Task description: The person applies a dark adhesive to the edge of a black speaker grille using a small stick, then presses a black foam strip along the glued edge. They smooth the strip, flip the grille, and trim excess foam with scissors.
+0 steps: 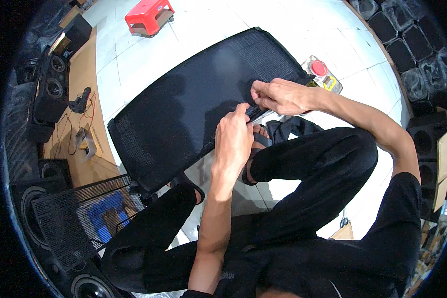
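Observation:
A large black rectangular speaker grille lies slanted before me, with black cloth over its middle and perforated mesh showing at both ends. My left hand is closed at its near edge, thumb and forefinger pinching the cloth there. Just to the right, my right hand is bent over the same edge, its fingers drawn together in a pinch on the cloth. The fingertips are partly hidden, so the exact grip is hard to make out. My sandalled feet are under the near edge.
A red plastic stool stands on the white tiled floor. Near the grille's right end is a clear jar with a red lid. Bare mesh grilles and loudspeakers line the left. Scissors lie at lower right; wrapped black units are stacked beyond.

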`<state>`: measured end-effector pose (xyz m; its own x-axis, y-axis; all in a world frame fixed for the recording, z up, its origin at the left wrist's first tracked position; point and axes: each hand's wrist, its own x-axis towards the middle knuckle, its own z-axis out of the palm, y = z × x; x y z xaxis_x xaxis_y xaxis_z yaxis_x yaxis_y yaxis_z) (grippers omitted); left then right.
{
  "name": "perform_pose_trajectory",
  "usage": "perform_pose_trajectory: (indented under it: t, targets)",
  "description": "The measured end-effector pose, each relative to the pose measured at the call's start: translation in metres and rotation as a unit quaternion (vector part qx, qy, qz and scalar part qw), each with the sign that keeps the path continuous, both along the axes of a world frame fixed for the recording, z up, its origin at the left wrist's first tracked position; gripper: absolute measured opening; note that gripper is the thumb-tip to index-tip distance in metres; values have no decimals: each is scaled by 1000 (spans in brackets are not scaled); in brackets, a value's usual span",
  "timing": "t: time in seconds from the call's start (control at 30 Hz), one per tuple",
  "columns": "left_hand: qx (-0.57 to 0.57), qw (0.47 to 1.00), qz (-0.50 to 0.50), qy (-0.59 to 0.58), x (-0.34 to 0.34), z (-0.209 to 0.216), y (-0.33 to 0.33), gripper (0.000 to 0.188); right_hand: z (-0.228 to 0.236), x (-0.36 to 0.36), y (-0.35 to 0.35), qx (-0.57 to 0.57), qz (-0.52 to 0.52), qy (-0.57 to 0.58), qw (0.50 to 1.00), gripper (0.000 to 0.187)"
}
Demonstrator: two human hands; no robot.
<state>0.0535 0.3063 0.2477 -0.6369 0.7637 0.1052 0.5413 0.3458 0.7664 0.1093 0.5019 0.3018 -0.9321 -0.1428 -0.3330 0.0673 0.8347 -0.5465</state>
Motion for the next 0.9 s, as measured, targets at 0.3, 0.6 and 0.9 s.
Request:
perform_pose_trajectory:
  t: [0.3,0.6,0.9]
  targets:
    - [52,998,11,-27,0,-7,-3,32,-3,40,59,33,-77,57,995,20]
    - [44,999,21,-4,3,-5,-4,33,11,37,82,209,-66,42,975,24]
    - [68,997,9,-43,10,-4,6,49,-6,53,111,228,-288,116,923,40]
